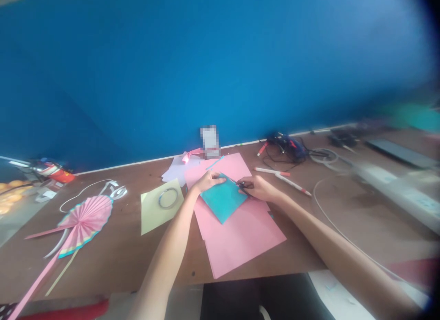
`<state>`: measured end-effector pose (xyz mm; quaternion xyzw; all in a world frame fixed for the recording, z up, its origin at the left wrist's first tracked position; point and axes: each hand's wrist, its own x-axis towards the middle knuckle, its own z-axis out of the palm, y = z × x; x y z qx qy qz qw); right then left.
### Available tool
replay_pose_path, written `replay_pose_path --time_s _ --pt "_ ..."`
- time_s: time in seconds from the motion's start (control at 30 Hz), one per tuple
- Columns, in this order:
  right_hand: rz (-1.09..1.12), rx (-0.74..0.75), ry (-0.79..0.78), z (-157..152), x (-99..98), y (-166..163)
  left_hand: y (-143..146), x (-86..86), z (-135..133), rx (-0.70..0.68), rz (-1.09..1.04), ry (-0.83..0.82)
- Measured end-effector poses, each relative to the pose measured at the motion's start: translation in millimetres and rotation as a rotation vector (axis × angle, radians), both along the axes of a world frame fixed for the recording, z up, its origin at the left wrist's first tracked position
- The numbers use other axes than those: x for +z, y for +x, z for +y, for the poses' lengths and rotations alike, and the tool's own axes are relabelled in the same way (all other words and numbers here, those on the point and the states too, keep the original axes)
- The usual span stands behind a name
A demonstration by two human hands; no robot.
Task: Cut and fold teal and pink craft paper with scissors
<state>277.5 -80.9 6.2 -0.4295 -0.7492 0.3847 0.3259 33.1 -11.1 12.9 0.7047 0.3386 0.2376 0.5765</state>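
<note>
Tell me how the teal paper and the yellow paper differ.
Color: the teal paper is a strong blue-green, the yellow paper pale. Place: the teal paper is over the pink sheets; the yellow paper lies on the brown tabletop. Contact: the left hand holds the teal paper, while a silvery ring rests on the yellow paper. Both show straight edges.

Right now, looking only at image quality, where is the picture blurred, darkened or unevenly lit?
Head view: the green shape and white strip at right are smeared; head view: dark curved edging at the right corners; head view: blue wall paler toward upper right; head view: teal paper clearer.
</note>
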Motion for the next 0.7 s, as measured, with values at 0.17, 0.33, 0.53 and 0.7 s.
replay_pose_path --time_s 0.17,0.33,0.53,0.7 --pt "0.046 -0.017 -0.04 2.5 -4.3 0.1 -0.1 0.1 0.2 0.034 0.009 0.059" --pt "0.183 -0.025 -0.135 3.0 -5.7 -1.7 0.2 -2.4 2.2 0.125 -0.016 0.099" --pt "0.223 -0.086 -0.131 0.5 -1.9 -3.4 0.7 0.5 0.5 0.114 -0.028 0.085" --pt "0.244 -0.226 -0.053 7.6 -2.0 2.5 1.2 -0.9 -1.2 0.149 -0.023 0.032"
